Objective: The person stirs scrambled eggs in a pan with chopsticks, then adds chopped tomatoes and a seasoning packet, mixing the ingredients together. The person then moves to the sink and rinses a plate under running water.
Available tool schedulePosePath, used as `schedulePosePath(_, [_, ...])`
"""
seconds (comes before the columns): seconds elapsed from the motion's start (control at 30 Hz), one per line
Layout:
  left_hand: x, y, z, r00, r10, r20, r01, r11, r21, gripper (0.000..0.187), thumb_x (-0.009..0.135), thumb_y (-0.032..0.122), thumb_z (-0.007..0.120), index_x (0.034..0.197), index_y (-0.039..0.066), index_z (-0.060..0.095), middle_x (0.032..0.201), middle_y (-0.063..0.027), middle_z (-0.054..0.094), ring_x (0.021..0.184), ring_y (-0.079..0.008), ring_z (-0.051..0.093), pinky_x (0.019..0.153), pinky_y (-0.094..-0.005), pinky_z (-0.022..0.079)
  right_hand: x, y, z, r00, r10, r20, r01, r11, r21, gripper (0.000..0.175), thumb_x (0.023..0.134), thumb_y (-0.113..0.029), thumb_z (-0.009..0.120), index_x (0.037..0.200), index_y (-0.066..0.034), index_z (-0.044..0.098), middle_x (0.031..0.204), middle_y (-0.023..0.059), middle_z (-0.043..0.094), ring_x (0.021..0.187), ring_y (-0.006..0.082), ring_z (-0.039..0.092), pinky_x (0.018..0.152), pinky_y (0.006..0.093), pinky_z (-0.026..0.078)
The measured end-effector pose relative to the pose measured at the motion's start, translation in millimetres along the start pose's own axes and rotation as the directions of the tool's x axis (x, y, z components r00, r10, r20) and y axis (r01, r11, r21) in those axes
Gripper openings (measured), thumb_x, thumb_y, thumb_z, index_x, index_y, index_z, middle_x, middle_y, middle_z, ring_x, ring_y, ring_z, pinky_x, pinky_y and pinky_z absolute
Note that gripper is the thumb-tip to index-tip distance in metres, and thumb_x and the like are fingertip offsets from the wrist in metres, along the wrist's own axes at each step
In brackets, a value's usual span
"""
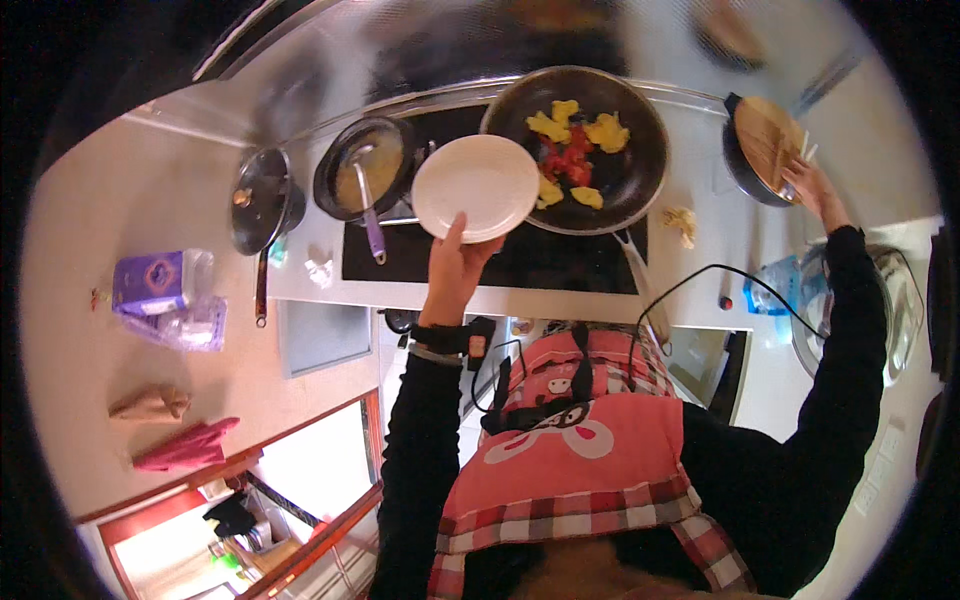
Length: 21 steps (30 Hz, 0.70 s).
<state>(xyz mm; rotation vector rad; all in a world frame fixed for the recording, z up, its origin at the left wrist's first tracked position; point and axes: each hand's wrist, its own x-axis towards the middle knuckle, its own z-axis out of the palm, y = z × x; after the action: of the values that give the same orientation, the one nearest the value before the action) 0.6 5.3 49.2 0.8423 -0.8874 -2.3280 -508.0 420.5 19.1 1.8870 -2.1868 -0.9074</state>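
A white plate [476, 187] is held by its near rim in my left hand [456, 266], over the cooktop between two pans. Just right of the plate, a large frying pan [622, 187] contains pieces of yellow egg [606, 133] and red tomato [574, 154]. At the far right my right hand [814, 184] reaches to the near edge of a dark pot with a round wooden board [757, 139] on top. Thin white sticks show beside those fingers; whether they are gripped is unclear. A smaller pan [346, 184] left of the plate holds food and a purple-handled ladle [373, 232].
A black induction cooktop [405, 255] lies under the pans. At left are a glass-lidded saucepan [262, 202] and a purple tissue pack [154, 281]. A crumpled yellowish scrap [681, 223], a blue packet [772, 285] and a metal basin [806, 337] lie on the right, with a black cable [720, 266] nearby.
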Motion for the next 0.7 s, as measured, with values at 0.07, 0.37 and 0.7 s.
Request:
schedulePosePath(0.07, [0, 2, 2, 0.999, -0.032, 0.028, 0.033, 0.999, -0.014, 0.042, 0.092, 0.018, 0.05, 0.127, -0.001, 0.035, 0.115, -0.0188, 0.053, 0.097, -0.0293, 0.06, 0.077, -0.0372, 0.055, -2, 6, 19, 0.992, 0.099, 0.083, -0.11, 0.983, 0.144, 0.051, 0.062, -0.011, 0.068, 0.11, -0.0076, 0.051, 0.116, 0.0094, 0.052, 0.114, 0.0265, 0.046, 0.099, 0.0321, 0.038])
schedulePosePath(0.37, [1, 8, -9, 0.998, 0.007, 0.07, -0.007, 1.0, -0.004, 0.042, 0.091, 0.018, 0.051, 0.126, 0.0, 0.036, 0.117, -0.0184, 0.052, 0.101, -0.0284, 0.058, 0.084, -0.0399, 0.053, 8, 0, -94, 0.624, 0.588, -0.515, -0.398, 0.806, 0.438, 0.032, 0.079, -0.007, 0.062, 0.111, -0.0074, 0.057, 0.116, 0.0109, 0.055, 0.102, 0.0275, 0.057, 0.083, 0.0333, 0.049])
schedulePosePath(0.7, [6, 11, -9, 0.998, -0.007, 0.055, 0.007, 1.0, 0.0, 0.04, 0.091, 0.018, 0.05, 0.126, 0.002, 0.037, 0.115, -0.0173, 0.054, 0.098, -0.029, 0.06, 0.079, -0.0383, 0.054, 165, -162, -237, 0.773, 0.626, -0.106, 0.185, -0.062, 0.981, 0.017, 0.084, -0.02, 0.06, 0.091, -0.0048, 0.062, 0.074, 0.0063, 0.064, 0.066, 0.0101, 0.061, 0.06, 0.0266, 0.049])
